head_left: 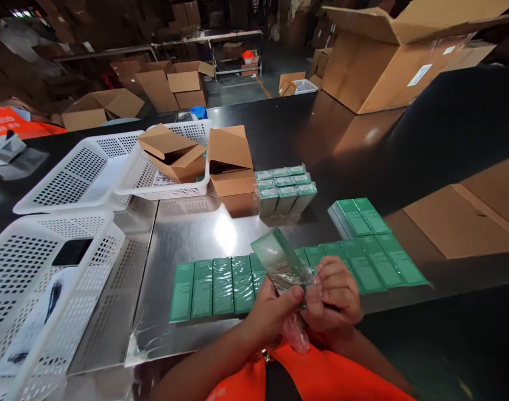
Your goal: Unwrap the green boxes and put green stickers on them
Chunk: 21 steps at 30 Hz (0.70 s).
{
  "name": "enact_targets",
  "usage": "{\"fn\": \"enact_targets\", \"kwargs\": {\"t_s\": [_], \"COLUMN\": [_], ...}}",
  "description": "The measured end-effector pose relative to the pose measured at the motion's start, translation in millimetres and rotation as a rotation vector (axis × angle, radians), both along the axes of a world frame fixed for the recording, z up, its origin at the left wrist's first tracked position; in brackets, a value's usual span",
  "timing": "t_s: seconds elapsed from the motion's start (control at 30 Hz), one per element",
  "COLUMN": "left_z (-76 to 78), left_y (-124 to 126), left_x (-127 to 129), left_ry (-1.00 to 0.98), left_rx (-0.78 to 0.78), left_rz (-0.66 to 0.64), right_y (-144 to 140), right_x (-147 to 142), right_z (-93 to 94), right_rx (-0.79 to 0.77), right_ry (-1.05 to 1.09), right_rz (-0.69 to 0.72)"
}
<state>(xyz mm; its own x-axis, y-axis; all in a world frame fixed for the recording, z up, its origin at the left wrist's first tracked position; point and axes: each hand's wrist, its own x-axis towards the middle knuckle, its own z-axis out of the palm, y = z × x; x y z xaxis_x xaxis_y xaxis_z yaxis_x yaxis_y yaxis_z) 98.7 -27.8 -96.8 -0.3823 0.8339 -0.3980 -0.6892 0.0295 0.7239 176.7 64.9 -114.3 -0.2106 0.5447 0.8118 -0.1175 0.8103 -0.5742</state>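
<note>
Orange fabric of the person's garment (317, 379) fills the bottom edge, and just above it both hands meet over the near rim of the counter (187, 228). Left hand (275, 312) pinches the lower end of a slim green box (279, 259) between thumb and fingers, while the right hand (336, 295) curls around crinkled clear plastic wrap (298, 331) that hangs off the same box and trails down toward the garment. That box tilts up and away from the hands, its free end raised over a row of flat green boxes (221, 287) lying side by side on the shiny metal sheet, each glossy under film. This row runs left to right, touching edge to edge, and continues beyond the right hand to a second stretch (380, 262) with a short stack (357, 217) just behind it.

Left of the row, the steel is bare and reflective up to three white perforated plastic baskets (83, 178); the nearest one holds a dark phone (73, 252). Further back sit a film-wrapped bundle of upright green boxes (285, 189), an open brown cardboard carton (231, 170) beside it, and another carton (173, 153) tipped into a basket. Right of these, dark counter lies open toward a flattened cardboard sheet (467, 217) and a large open carton (388, 61) at the far edge.
</note>
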Motion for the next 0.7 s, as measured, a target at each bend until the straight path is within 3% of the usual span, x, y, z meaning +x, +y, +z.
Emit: {"fn": "enact_targets", "kwargs": {"t_s": [0.1,0.17,0.27,0.33,0.5,0.6,0.7], "left_z": [0.5,3.0,8.2,10.7,7.8,-0.1,-6.2], "left_y": [-5,-9,-9,-7,-4,-3,-4], "left_x": [-10,-18,-24,-22,-14,-17,-24], "left_ry": [0.151,0.311,0.513,0.557,0.723,0.939,1.315], "left_rx": [-0.029,-0.066,-0.088,-0.051,-0.01,-0.009,0.169], "left_rz": [-0.064,-0.158,-0.372,-0.425,-0.391,-0.294,-0.234], "right_y": [6,13,25,33,50,55,62], "right_x": [3,9,23,32,36,33,37], "right_z": [1.6,8.6,22.7,30.0,39.4,45.0,50.5], "right_rx": [-0.028,-0.126,-0.446,-0.657,-0.895,-0.902,-0.839], "right_ry": [-0.015,-0.061,-0.301,-0.343,-0.037,-0.004,-0.09], "right_rz": [-0.005,0.011,0.249,0.367,0.359,0.337,0.334]}}
